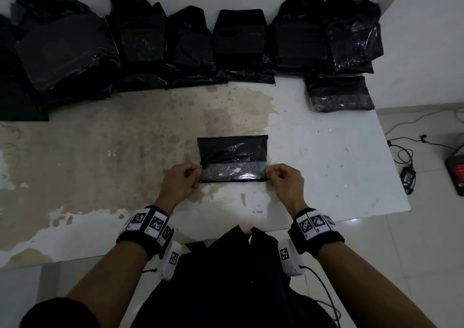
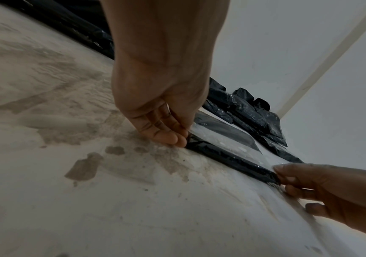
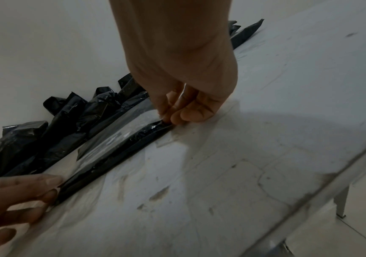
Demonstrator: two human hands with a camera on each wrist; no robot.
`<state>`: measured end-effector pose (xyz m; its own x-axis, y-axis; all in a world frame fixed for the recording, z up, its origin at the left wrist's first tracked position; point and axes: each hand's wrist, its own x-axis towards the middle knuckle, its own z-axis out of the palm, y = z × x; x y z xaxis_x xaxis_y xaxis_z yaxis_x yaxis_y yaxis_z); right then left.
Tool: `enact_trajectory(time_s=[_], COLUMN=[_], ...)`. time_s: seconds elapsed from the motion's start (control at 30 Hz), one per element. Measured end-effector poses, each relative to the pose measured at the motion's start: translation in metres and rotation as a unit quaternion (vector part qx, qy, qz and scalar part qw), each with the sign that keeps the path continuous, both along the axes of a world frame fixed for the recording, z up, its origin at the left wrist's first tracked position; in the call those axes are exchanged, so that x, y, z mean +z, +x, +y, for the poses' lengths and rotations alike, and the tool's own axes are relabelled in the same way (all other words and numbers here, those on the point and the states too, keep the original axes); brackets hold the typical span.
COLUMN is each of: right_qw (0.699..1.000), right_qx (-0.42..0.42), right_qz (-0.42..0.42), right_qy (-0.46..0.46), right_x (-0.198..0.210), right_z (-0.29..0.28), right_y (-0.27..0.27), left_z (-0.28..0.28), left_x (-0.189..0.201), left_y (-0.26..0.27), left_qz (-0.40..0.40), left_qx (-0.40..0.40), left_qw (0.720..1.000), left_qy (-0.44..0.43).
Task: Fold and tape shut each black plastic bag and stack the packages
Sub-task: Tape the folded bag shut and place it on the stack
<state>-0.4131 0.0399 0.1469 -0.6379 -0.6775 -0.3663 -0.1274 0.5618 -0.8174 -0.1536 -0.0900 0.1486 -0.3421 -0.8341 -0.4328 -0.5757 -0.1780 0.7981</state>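
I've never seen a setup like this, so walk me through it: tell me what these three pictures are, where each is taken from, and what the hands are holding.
No machine here: a person works with bare hands, wearing a camera on the head and one on each wrist. The wide picture is the head view, looking down at a worn white table. The other two look along each hand from the wrist. The left hand and right hand pinch the two ends of a folded black plastic bag, which has a strip of clear tape across its near edge. Along the wall lies a row of black bags; whether those are taped is hard to tell.
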Motion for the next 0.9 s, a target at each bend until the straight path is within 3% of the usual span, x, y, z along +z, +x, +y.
enact_trajectory(time_s=[0.53, 0.73, 0.9], right_qw=[0.997, 0.992, 0.987], right_qx=[0.031, 0.050, 0.040], right_qz=[0.064, 0.114, 0.152], right_qy=[0.025, 0.033, 0.017], right_x=[0.004, 0.005, 0.011], right_z=[0.004, 0.005, 0.014], right_y=[0.002, 0.003, -0.002], left_z=[-0.009, -0.010, -0.013], left_x=[-0.002, -0.003, 0.005], left_y=[-0.006, -0.006, -0.003], left_qz=[-0.030, -0.097, -0.125], left_qx=[-0.017, -0.071, -0.052], left_qw=[0.999, 0.985, 0.980], left_qy=[-0.024, -0.127, -0.146])
